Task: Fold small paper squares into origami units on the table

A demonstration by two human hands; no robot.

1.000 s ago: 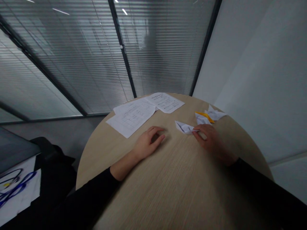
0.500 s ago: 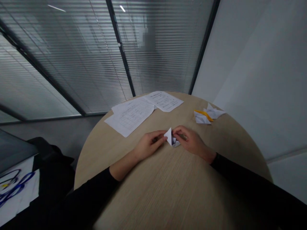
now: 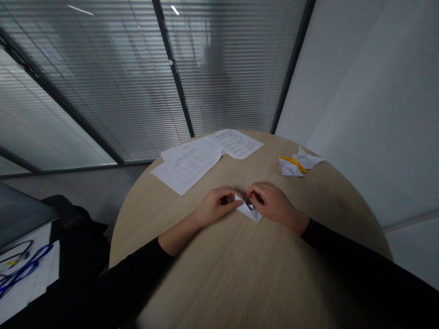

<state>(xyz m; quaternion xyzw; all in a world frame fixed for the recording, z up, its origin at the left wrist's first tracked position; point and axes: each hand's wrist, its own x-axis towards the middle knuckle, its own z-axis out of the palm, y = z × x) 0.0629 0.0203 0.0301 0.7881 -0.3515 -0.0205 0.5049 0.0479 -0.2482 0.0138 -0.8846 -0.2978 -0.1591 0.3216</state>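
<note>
A small piece of folded white paper (image 3: 249, 212) lies low over the wooden table between my hands, its near edge long and slanting. My left hand (image 3: 219, 203) pinches the paper's left corner between thumb and fingers. At the paper's right side, my right hand (image 3: 272, 202) has its fingers curled, with the fingertips on or just behind the upper edge. A small hollow shows in the paper near my right thumb; the folds under the right fingers are hidden.
Printed sheets (image 3: 192, 164) lie at the table's far left. Folded white paper pieces (image 3: 308, 160), one with a yellow part (image 3: 292, 162), sit at the far right. Blue cords (image 3: 25, 272) rest on papers at lower left. Blinds and a white wall border the round table (image 3: 240, 274).
The folded paper has turned and tipped: its upright triangular point is gone and it now lies flatter, slanting down to the right. Both hands stay on it, the right fingers more curled.
</note>
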